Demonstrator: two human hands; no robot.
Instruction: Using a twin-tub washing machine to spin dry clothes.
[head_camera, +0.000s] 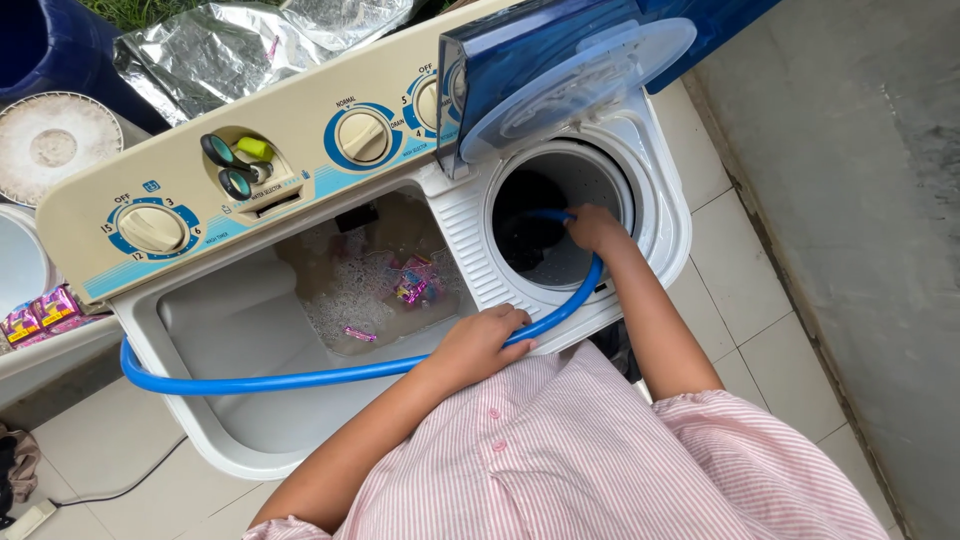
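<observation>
Blue hose (300, 379) end hidden behind right hand (592, 228)

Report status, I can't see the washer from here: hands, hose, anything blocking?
Left hand grips blue hose. Right hand feeds its end into spin tub. Nothing blocking.

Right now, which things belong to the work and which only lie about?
In use:
blue hose
left hand
right hand
spin tub

Lying about:
scissors
foil sheet
pink sachets
power strip
</observation>
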